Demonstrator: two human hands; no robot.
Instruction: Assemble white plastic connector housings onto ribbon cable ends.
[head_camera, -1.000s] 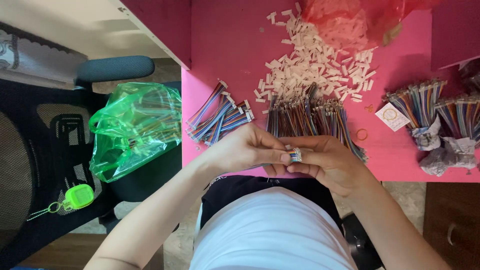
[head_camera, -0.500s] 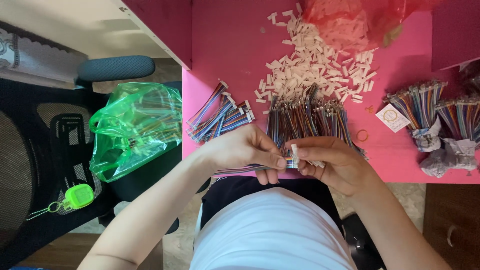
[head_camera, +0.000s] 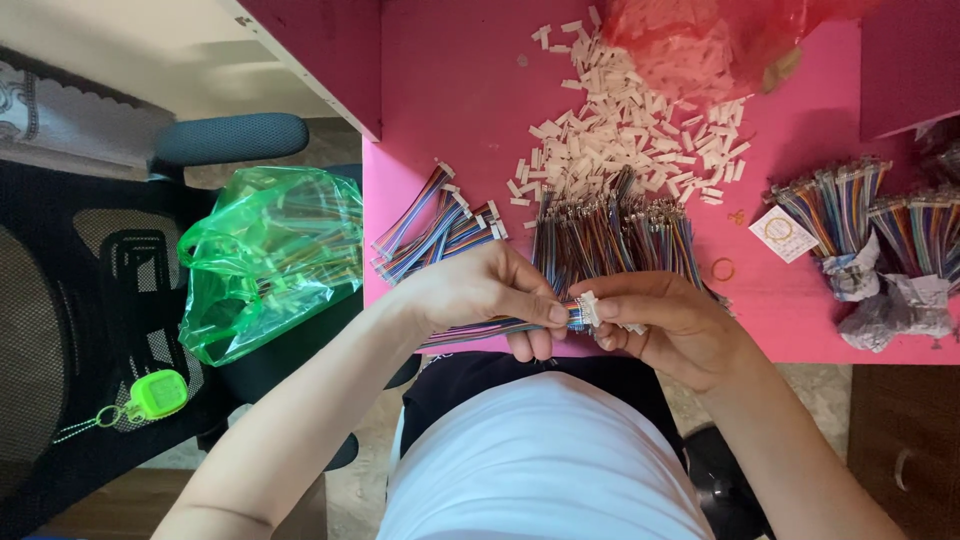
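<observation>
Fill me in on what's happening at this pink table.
A person seated at the pink table holds a flat multicoloured ribbon cable in the left hand and pinches a small white connector at its end with the right hand. Behind the hands lie a row of loose coloured wires, a heap of white connectors and finished cables. A green plastic bag sits on the left.

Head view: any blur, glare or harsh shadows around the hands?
Head view: even daylight, soft shadows on the pink table; left hand and right hand sharp, white connector legible; glare only on the green plastic bag; slight wide-angle bend at edges.
</observation>
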